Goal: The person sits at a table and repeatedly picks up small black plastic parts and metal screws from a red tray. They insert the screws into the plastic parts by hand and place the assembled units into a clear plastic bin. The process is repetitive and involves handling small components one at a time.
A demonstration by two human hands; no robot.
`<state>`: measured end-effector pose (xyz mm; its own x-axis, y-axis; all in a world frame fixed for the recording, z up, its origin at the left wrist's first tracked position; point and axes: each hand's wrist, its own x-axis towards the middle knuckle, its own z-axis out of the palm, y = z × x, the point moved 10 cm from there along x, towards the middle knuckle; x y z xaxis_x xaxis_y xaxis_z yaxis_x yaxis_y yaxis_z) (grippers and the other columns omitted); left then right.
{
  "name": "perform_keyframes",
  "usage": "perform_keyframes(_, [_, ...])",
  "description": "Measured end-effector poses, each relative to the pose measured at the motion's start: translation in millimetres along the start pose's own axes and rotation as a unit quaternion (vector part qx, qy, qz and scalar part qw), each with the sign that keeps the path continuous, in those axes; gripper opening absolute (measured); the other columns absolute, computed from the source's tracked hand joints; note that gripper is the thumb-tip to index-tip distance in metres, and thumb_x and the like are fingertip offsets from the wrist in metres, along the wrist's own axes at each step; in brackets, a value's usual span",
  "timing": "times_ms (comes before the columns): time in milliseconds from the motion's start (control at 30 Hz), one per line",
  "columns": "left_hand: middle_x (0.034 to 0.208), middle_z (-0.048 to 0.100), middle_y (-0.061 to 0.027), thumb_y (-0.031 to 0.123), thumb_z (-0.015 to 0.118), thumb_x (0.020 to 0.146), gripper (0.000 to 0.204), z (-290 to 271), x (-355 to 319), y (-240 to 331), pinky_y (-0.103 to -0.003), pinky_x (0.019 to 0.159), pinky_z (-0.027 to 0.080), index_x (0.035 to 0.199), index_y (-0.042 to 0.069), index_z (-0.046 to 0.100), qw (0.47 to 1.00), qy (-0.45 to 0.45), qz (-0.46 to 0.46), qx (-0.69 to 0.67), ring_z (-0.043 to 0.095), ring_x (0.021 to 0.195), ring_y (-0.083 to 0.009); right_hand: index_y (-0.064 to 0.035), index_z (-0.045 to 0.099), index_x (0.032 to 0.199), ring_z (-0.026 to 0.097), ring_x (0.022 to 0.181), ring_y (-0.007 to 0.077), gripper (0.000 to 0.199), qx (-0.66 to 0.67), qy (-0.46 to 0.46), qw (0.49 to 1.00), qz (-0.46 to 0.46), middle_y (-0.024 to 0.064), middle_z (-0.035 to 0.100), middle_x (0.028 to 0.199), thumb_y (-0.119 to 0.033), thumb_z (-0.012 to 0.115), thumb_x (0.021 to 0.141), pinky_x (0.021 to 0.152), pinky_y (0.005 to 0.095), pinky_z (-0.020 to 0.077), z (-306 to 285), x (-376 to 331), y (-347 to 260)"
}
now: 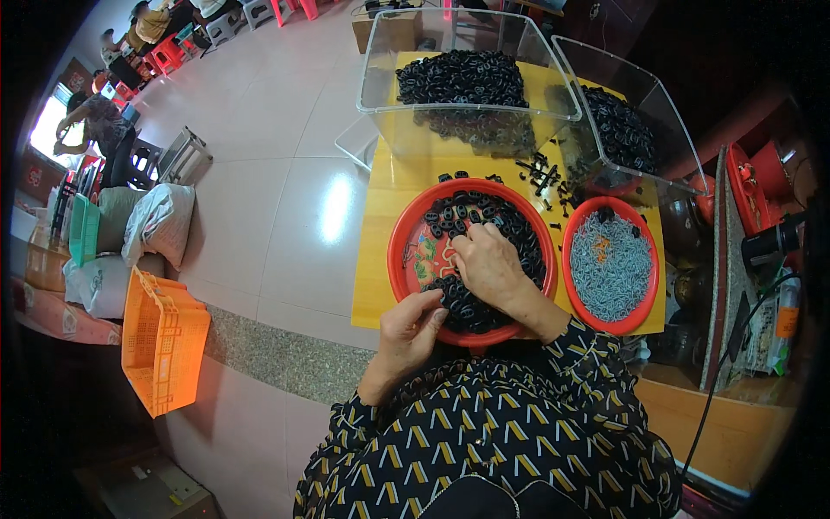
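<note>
A round red tray with a printed bottom lies before me, holding many small black oval plastic pieces. My left hand is at the tray's near left rim, thumb and forefinger pinched on one small black piece. Over the middle of the tray, my right hand has its fingers bent down and together; whatever they hold is hidden. Close by on the right, a smaller red oval basin contains many small grey screw-like pieces, a few orange bits and a couple of black pieces.
Two clear plastic bins of black pieces stand at the yellow tabletop's far side. Loose black pieces lie between bins and basin. An orange crate and white sacks are on the left floor. Other people sit farther off.
</note>
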<state>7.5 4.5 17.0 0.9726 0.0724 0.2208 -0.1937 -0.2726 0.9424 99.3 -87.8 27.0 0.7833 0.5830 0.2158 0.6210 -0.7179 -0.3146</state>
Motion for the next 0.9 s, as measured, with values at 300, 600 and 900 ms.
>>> perform_keyframes(300, [0.080, 0.059, -0.0087, -0.001, 0.061, 0.077, 0.022, -1, 4, 5, -0.023, 0.061, 0.044, 0.098, -0.004, 0.057, 1.000, 0.007, -0.003, -0.008, 0.055, 0.069, -0.0123, -0.0024, 0.063, 0.079, 0.058, 0.072, 0.0266, 0.010, 0.195, 0.115, 0.971, 0.070, 0.0121, 0.058, 0.075, -0.010, 0.062, 0.072, 0.065, 0.0357, 0.0459, -35, -11, 35])
perform_keyframes(600, [0.075, 0.055, -0.0086, 0.003, 0.058, 0.080, 0.011, 31, 26, 16, -0.025, 0.061, 0.042, 0.089, -0.003, 0.056, 0.997, -0.030, -0.012, -0.065, 0.053, 0.070, -0.0150, -0.0003, 0.063, 0.085, 0.051, 0.058, 0.0033, 0.009, 0.580, -0.034, 0.781, 0.228, -0.0014, 0.059, 0.067, -0.007, 0.061, 0.080, 0.052, 0.0180, 0.0416, -7, -58, 24])
perform_keyframes(900, [0.072, 0.055, -0.0081, 0.004, 0.058, 0.080, 0.008, 39, 37, 2, -0.025, 0.059, 0.041, 0.083, -0.002, 0.056, 0.997, -0.045, -0.055, -0.024, 0.052, 0.065, -0.0142, -0.0012, 0.059, 0.082, 0.049, 0.057, 0.0037, 0.006, 0.580, 0.062, 0.779, 0.232, -0.0014, 0.054, 0.065, -0.007, 0.057, 0.083, 0.050, 0.0186, 0.0419, -14, -68, 50])
